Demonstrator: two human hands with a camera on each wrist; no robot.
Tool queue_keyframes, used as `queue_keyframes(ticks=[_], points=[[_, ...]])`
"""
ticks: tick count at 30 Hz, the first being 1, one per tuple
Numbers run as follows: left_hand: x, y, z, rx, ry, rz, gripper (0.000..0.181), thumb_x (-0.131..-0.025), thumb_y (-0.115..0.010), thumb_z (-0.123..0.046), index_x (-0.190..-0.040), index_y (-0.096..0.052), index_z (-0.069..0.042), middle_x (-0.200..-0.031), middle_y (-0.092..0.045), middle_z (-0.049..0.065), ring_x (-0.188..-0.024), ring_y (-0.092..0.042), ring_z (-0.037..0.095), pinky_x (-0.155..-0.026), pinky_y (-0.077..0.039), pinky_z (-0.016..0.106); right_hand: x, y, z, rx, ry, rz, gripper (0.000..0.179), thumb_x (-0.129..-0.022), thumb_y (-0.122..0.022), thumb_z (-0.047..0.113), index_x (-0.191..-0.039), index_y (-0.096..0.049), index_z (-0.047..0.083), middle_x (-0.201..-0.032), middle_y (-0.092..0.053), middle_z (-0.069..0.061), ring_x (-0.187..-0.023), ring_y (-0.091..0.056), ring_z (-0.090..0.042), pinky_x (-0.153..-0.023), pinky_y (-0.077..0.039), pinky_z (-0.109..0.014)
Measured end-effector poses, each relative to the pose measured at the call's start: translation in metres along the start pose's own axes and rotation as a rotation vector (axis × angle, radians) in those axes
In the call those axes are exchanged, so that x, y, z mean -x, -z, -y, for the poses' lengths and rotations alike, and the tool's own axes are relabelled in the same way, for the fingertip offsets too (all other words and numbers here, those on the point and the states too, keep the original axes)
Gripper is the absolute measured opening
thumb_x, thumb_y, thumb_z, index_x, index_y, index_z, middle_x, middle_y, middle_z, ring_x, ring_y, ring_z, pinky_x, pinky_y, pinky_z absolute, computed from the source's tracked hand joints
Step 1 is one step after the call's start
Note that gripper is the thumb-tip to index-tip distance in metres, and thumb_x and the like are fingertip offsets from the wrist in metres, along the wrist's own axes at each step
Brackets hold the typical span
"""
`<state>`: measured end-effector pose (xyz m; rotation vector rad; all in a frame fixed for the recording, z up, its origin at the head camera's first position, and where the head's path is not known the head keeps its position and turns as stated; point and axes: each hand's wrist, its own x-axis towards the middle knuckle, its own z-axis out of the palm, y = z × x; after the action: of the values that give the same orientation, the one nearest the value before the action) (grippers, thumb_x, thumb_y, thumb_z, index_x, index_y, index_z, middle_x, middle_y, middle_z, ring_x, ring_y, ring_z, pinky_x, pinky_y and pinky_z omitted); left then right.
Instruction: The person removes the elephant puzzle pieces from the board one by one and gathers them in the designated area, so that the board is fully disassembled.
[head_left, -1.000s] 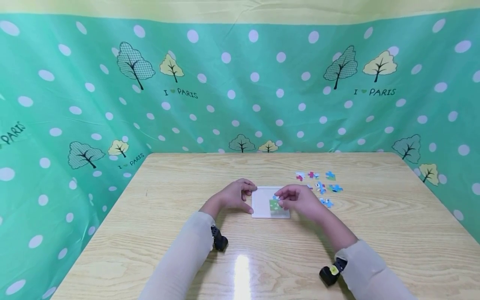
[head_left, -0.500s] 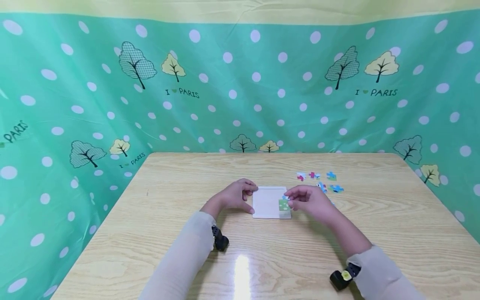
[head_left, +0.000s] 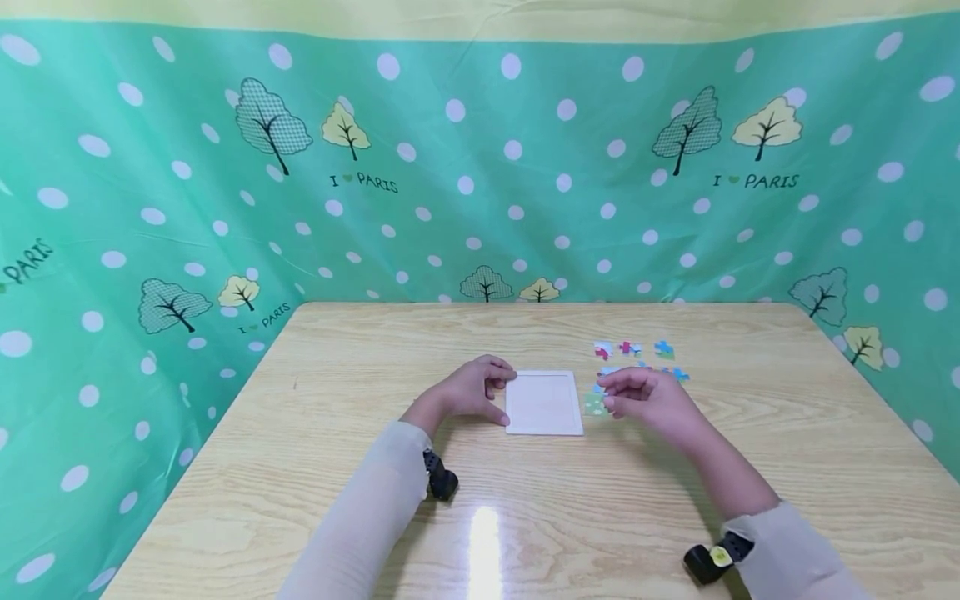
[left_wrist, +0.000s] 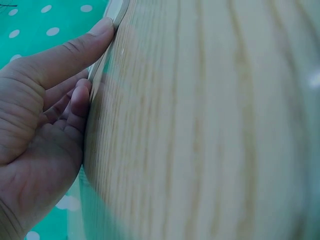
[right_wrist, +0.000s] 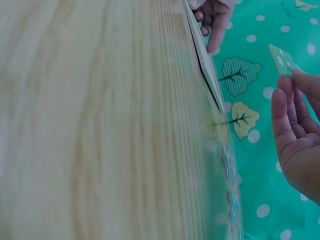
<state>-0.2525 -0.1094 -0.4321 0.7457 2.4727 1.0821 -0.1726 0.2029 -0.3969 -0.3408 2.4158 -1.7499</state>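
Between the thumb and fingertips of my right hand (head_left: 648, 404) is a green puzzle piece (head_left: 595, 405) with pale flower marks. The right wrist view shows this green piece (right_wrist: 281, 59) lifted off the table. My left hand (head_left: 468, 390) holds the left side of a flat white puzzle tray (head_left: 543, 403), thumb at the near corner and fingers at the far one. No piece lies in the tray. In the left wrist view, the left thumb (left_wrist: 70, 57) touches the tray's edge, and the other fingers are curled.
Several loose puzzle pieces lie to the right of the tray, among them a pink and white piece (head_left: 602, 350) and a blue and green piece (head_left: 663, 349). My right hand partly covers others. A green dotted curtain (head_left: 480, 208) stands behind the wooden table (head_left: 360, 350).
My right hand has moved right with the green puzzle piece, from above the tray to beyond its right edge. The left hand and the tray have stayed in place.
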Motion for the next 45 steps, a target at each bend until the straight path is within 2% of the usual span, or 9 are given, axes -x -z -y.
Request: queue_keyframes(ticks=[10,16,28,34,45], points=[[0.0,0.0,-0.002,0.007,0.005,0.004,0.077,-0.067,-0.09,-0.012,-0.136,-0.056,-0.002,-0.131,-0.047,0.0,-0.099,-0.05,0.013,-0.078,-0.049,0.024,0.008,0.019,-0.008,0.036,-0.016,-0.048,0.033,-0.089,-0.072,0.012,-0.118,-0.065,-0.002,-0.104,-0.067,-0.017,-0.083,-0.066,-0.021,-0.077,-0.056,-0.038],[0.0,0.0,-0.004,0.005,0.007,-0.001,0.077,-0.067,-0.09,-0.011,-0.135,-0.056,-0.001,-0.13,-0.048,0.001,-0.097,-0.05,0.013,-0.077,-0.048,0.023,0.015,0.031,-0.012,0.047,-0.036,-0.083,0.036,-0.09,-0.072,0.015,-0.12,-0.064,-0.004,-0.105,-0.067,-0.014,-0.083,-0.067,-0.021,-0.077,-0.056,-0.035],[0.001,0.0,-0.003,0.014,0.016,0.001,0.077,-0.067,-0.09,-0.011,-0.135,-0.056,-0.002,-0.132,-0.047,0.0,-0.1,-0.05,0.012,-0.08,-0.048,0.023,0.028,0.057,-0.023,0.165,-0.101,-0.145,0.043,-0.093,-0.068,0.027,-0.125,-0.062,-0.002,-0.106,-0.068,-0.013,-0.087,-0.067,-0.02,-0.078,-0.056,-0.032],[0.003,0.0,-0.004,0.016,0.011,0.001,0.076,-0.068,-0.09,-0.011,-0.135,-0.056,-0.002,-0.133,-0.047,0.0,-0.103,-0.05,0.013,-0.083,-0.049,0.023,0.032,0.069,-0.028,0.202,-0.126,-0.184,0.046,-0.093,-0.067,0.031,-0.127,-0.062,0.0,-0.112,-0.067,-0.012,-0.088,-0.067,-0.017,-0.078,-0.055,-0.029],[0.004,0.0,-0.005,0.032,0.015,0.004,0.077,-0.068,-0.09,-0.011,-0.136,-0.055,0.0,-0.134,-0.046,0.001,-0.104,-0.05,0.014,-0.083,-0.048,0.023,0.028,0.096,-0.049,0.237,-0.194,-0.176,0.051,-0.093,-0.068,0.034,-0.129,-0.06,-0.001,-0.11,-0.067,-0.005,-0.087,-0.064,-0.015,-0.075,-0.055,-0.027]])
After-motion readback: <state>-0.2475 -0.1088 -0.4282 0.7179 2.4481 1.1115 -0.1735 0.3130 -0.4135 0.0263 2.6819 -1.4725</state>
